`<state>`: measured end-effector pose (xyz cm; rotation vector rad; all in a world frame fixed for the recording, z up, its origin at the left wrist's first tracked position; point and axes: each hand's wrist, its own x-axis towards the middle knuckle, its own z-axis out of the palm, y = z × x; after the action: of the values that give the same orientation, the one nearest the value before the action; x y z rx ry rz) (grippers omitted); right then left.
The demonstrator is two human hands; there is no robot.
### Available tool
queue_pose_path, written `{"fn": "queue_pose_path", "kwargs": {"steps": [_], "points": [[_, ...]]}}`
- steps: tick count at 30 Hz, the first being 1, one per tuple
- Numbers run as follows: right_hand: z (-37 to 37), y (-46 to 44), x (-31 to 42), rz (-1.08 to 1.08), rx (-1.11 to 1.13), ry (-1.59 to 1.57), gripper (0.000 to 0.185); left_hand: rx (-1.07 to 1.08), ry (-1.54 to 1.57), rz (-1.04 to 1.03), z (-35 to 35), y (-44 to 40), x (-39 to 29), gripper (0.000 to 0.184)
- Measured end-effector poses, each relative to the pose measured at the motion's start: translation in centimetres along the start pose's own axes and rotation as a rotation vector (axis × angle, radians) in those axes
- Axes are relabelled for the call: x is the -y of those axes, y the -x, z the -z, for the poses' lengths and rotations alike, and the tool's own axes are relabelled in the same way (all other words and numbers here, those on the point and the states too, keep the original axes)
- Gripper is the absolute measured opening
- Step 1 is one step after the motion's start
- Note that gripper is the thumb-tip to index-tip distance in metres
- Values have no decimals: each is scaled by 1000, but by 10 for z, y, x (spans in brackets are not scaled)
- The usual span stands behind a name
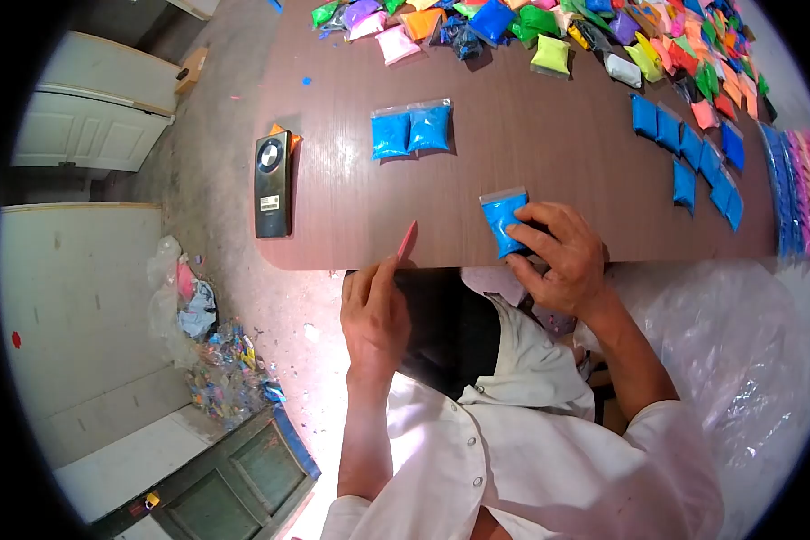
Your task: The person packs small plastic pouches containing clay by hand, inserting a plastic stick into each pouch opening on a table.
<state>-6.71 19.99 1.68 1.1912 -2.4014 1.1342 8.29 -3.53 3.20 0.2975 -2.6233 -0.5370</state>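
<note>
My left hand (375,310) is at the table's front edge, its fingers closed on a thin pink stick (409,238) with a narrow tip that points away from me. In my right hand (562,256), thumb and fingers pinch a small clear packet of blue clay-like material (499,216) by its right side, just above the table. Two more blue packets (411,130) lie side by side farther back. To the right, several blue packets (690,147) are spread in loose rows.
The brown table (333,207) holds a heap of multicoloured packets (535,22) along its back. A dark phone-like device (273,184) lies at the left edge, partly over an orange packet. Blue and pink bagged strips (796,189) are at far right. Clear plastic sheeting (729,333) hangs beside me.
</note>
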Motion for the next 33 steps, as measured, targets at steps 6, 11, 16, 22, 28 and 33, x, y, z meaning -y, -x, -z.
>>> {"fn": "queue_pose_path", "kwargs": {"steps": [6,11,16,22,28,33], "points": [[1,-1,-1,14,3,-3,36,44,7,96,-1,-3,5,35],[2,0,-2,41,-23,-27,35,25,-20,65,-1,-7,2,22],[2,2,-4,84,-30,-42,32,25,54,89,1,-17,-2,15],[1,4,-8,156,-50,-69,29,102,289,66,-19,-27,-52,12],[2,6,-11,195,-44,-78,27,83,266,-27,-50,-35,-56,9],[1,5,-10,199,-30,-71,27,124,121,45,-52,-59,-42,9]]}}
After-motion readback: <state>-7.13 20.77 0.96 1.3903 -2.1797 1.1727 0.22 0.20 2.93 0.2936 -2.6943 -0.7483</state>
